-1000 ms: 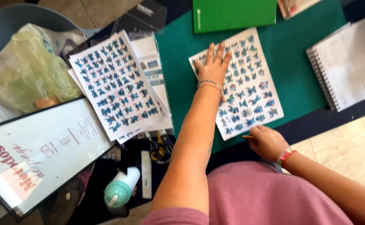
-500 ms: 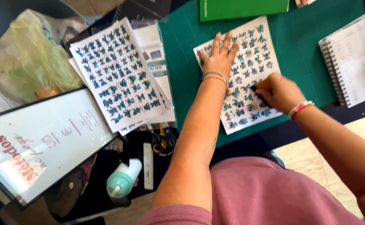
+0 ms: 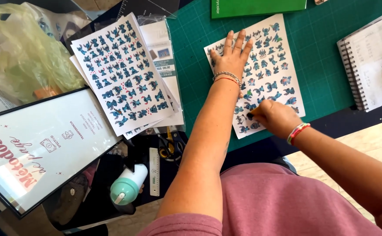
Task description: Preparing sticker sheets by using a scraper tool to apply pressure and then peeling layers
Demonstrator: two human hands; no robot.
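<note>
Left hand: I see my left hand (image 3: 231, 57) lying flat on the upper left part of the sticker sheet (image 3: 273, 65), fingers spread and palm down, pinning the paper; its grip is spread, closed on nothing.
Right hand: my right hand (image 3: 273, 117) sits at the lower left part of the same sheet, fingers curled with the tips pressed together on the paper; whether that grip pinches a sticker or a small tool I cannot tell, only a dark bit shows at the fingertips.
Sticker sheet: a white sheet printed with rows of small blue cartoon figures, lying flat and slightly tilted on the green cutting mat (image 3: 330, 65), with its lower corner near the mat's front edge.
Second sheets: a stack of similar printed sheets (image 3: 121, 72) lies left of the mat, well apart from both hands.
Notebook: a spiral notebook (image 3: 374, 59) rests at the right edge of the mat.
Folder: a green folder (image 3: 256, 6) lies at the top of the mat.
Table clutter: scissors (image 3: 170, 146), a ruler (image 3: 154, 170) and a mint-capped bottle (image 3: 127, 185) lie on the table near my left elbow; a framed sign (image 3: 38, 148) and a yellowish plastic bag (image 3: 29, 57) are far left.
</note>
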